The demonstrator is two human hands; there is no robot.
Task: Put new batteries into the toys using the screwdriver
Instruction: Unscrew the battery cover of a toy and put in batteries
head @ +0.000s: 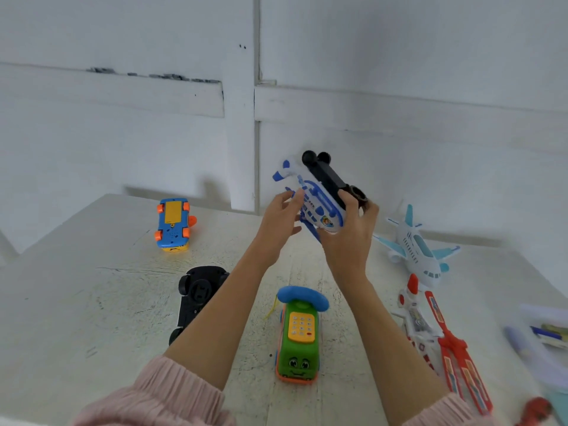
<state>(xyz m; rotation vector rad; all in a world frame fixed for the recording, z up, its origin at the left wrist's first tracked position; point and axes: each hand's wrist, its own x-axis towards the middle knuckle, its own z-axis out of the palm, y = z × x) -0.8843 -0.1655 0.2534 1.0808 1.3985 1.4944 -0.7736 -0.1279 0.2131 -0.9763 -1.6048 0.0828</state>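
Both hands hold a white and blue toy plane (313,192) in the air above the table's far middle, its black wheeled underside turned up and to the right. My right hand (350,238) grips its near end, fingers curled round the body. My left hand (281,215) holds its left side with thumb and fingers. A red-handled tool (536,408), possibly the screwdriver, lies blurred at the bottom right corner.
On the white table (92,302) lie a blue and orange toy car (172,224) upside down at the far left, a black car (196,298) upside down, a green toy phone (298,336), a light blue plane (415,247), a red and white plane (439,339) and a clear tray (544,339) at the right.
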